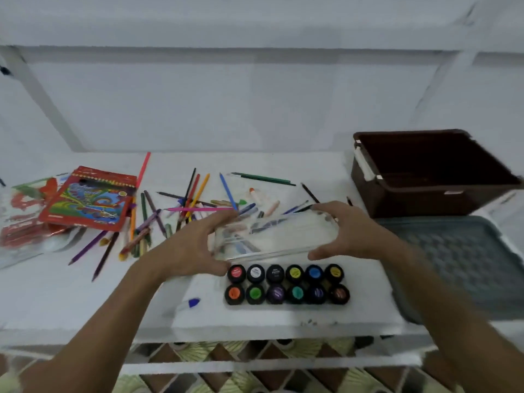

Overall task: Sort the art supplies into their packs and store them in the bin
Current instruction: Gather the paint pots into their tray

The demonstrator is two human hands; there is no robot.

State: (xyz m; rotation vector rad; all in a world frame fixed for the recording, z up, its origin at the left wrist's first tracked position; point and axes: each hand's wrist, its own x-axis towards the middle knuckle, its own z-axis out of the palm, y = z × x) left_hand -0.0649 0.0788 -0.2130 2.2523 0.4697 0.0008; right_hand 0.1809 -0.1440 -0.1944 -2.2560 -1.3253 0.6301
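**Clear lid held by its two short ends**

The clear plastic lid point(272, 236) sits mid-frame, just above the tray of paint pots point(287, 285). It looks light, thin and slick — likely to flex or slip, so its short ends suit a grip best. The left hand point(192, 248) curls round its left end; the right hand point(346, 231) curls round its right end. Scattered coloured pencils point(175, 211) lie behind, a red pencil pack point(90, 199) at left. The brown bin point(431, 171) stands upper right, with nothing visible inside, above a grey bin lid point(459, 262).
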